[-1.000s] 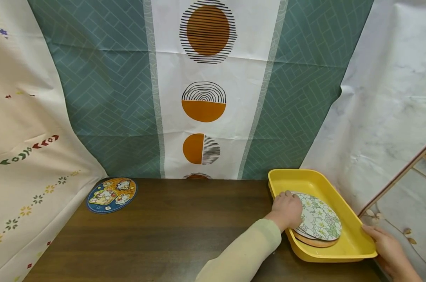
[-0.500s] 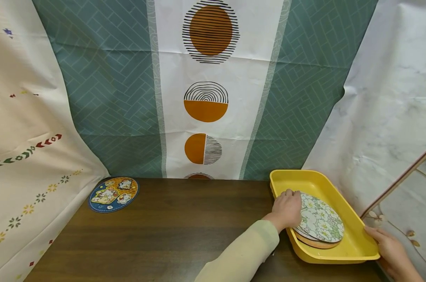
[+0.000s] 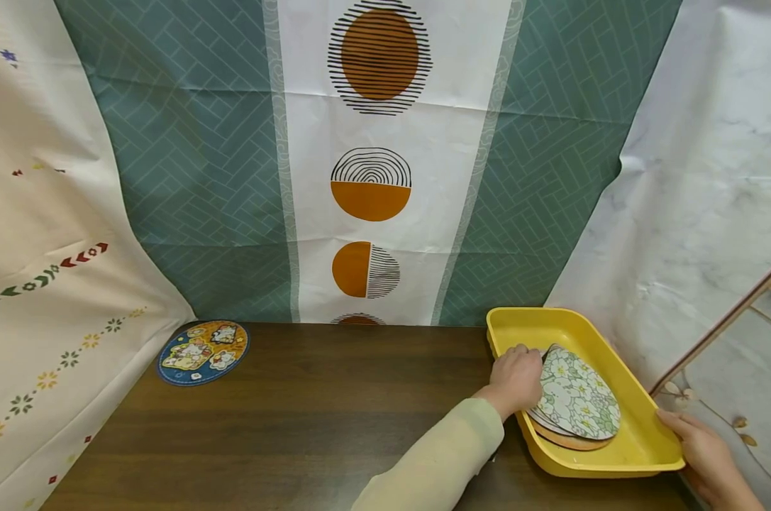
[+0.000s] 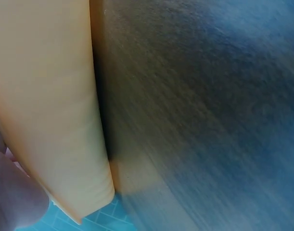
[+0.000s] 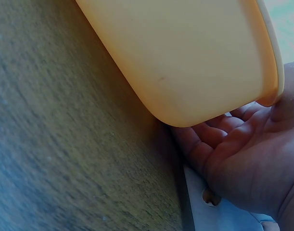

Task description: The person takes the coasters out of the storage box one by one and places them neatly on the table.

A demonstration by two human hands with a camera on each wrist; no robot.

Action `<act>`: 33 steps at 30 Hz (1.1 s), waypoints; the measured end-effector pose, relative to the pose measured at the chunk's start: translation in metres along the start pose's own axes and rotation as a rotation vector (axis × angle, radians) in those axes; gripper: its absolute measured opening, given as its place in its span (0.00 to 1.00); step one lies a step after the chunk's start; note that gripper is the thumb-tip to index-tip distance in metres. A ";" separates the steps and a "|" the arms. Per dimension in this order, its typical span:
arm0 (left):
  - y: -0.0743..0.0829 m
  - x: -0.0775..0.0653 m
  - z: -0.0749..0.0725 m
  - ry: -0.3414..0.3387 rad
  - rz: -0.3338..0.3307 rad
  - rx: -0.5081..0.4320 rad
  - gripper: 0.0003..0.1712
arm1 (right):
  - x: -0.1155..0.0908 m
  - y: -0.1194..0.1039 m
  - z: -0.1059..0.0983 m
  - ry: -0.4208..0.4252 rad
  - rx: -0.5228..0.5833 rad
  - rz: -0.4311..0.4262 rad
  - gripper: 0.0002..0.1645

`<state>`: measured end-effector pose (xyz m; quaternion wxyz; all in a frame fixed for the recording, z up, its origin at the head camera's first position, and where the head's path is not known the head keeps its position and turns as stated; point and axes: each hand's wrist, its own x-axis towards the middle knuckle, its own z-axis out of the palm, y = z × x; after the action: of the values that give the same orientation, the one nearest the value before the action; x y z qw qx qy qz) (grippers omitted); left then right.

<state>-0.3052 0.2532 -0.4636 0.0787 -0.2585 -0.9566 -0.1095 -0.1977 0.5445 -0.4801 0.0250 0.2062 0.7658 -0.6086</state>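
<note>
A yellow tray [image 3: 653,451] stands at the right side of the table. In it lies a pile of round mats, with a green-and-white floral mat [image 3: 579,397] on top and an orange-brown mat [image 3: 570,441] showing below. My left hand [image 3: 516,380] reaches over the tray's left rim and pinches the floral mat's left edge, which is bent up; the fingertips are hidden. My right hand [image 3: 704,454] grips the tray's right rim near its front corner. In the right wrist view, that hand's fingers [image 5: 219,132] curl beneath the tray's corner.
A round blue-and-orange mat [image 3: 203,353] with cartoon figures lies at the table's back left. The dark wooden table [image 3: 296,419] is bordered by a green-and-white patterned cloth [image 3: 372,284] behind and a marbled cloth [image 3: 698,213] close beside the tray.
The floral mat's upper left edge has come up and bent beside my left fingers, which have drawn slightly left. My right hand keeps its grip on the tray.
</note>
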 end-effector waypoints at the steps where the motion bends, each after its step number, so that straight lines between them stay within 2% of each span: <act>1: 0.000 0.000 0.000 -0.003 0.006 0.012 0.12 | 0.000 0.000 0.000 0.000 0.001 0.000 0.39; 5: 0.001 0.000 0.002 -0.009 0.030 0.057 0.06 | 0.001 0.000 0.001 0.006 -0.008 0.004 0.42; 7: 0.000 0.000 0.003 -0.008 0.030 0.068 0.05 | 0.001 0.001 0.001 0.009 -0.011 -0.001 0.40; 12: 0.000 0.000 0.005 -0.002 0.004 0.062 0.12 | 0.000 0.000 0.001 -0.002 0.009 -0.030 0.28; 17: 0.001 0.001 0.006 -0.022 -0.023 0.070 0.19 | -0.002 0.001 0.000 -0.010 0.038 -0.038 0.21; 20: 0.001 0.000 0.006 -0.029 -0.026 0.085 0.19 | -0.001 0.001 0.000 -0.008 0.039 -0.028 0.22; 24: 0.002 0.000 0.005 -0.046 -0.019 0.120 0.11 | -0.001 0.001 0.000 -0.007 0.028 -0.022 0.26; 26: 0.003 0.001 0.005 -0.060 -0.020 0.138 0.09 | -0.001 0.002 0.000 -0.012 0.034 -0.028 0.25; 33: 0.004 0.001 0.003 -0.100 -0.015 0.179 0.12 | -0.001 0.003 -0.001 -0.025 0.069 -0.053 0.20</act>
<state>-0.3042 0.2574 -0.4655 0.0527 -0.2483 -0.9672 -0.0111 -0.1951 0.5452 -0.4825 0.0112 0.1791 0.7490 -0.6378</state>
